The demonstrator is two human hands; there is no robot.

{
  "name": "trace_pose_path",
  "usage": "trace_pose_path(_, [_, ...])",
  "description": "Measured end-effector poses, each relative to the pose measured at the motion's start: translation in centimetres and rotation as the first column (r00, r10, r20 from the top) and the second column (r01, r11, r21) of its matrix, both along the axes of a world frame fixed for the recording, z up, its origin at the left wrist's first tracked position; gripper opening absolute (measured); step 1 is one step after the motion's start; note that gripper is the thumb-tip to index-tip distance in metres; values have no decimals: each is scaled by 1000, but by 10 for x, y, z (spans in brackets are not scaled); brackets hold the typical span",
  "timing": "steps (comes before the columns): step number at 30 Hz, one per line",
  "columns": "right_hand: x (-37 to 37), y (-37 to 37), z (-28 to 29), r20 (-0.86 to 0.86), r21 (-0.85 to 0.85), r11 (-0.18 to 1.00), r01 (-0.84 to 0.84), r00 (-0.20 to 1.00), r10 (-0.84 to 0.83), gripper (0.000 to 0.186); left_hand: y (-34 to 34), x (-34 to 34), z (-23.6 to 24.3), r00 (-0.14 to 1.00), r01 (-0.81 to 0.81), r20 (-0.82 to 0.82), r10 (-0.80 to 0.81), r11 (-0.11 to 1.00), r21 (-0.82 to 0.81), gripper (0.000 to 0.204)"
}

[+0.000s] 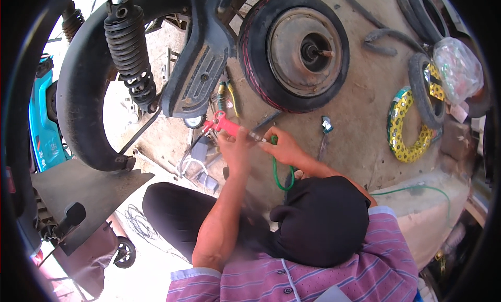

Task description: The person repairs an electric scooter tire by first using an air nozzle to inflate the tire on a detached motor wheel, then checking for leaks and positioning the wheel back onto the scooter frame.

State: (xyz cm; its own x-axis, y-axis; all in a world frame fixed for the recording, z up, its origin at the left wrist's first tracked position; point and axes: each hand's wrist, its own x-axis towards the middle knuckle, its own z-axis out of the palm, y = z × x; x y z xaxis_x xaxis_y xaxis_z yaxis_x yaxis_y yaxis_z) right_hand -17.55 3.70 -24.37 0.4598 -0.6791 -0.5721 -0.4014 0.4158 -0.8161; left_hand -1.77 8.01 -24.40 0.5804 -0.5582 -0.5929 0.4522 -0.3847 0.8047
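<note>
My left hand [235,148] grips a red air gun [227,124], with a short dark hose hanging from its front end. Close to its right, my right hand [283,148] has its fingers closed around the metal fitting [258,137] at the back of the gun, where a green hose [289,179] loops down. Just beyond the gun, pliers with yellow handles [232,96] lie on the ground beside other hand tools. A small gauge and grey pieces lie under my hands, partly hidden.
A wheel with tyre [276,54] lies ahead; a scooter's shock absorber [128,51] and rear fender [75,109] stand at left. Loose tyres [417,12], yellow-wrapped rings [402,148], a plastic bag [456,67] and rubber tubes [381,49] lie at right. A dark panel [99,187] is lower left.
</note>
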Motion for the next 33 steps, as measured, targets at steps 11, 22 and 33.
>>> trace_pose_path(11, [-3,-11,1,169,432,901,-42,985,-35,38,-1,2,4,1000,-10,-29,9,1000,-11,33])
trace_pose_path(22, [-10,-9,-12,222,308,951,9,972,-81,40,-6,-5,8,992,-14,-126,9,999,-34,30])
trace_pose_path(33, [-15,-25,-2,21,-111,971,-211,977,214,41,-6,-6,13,993,-15,-114,14,1000,-13,38])
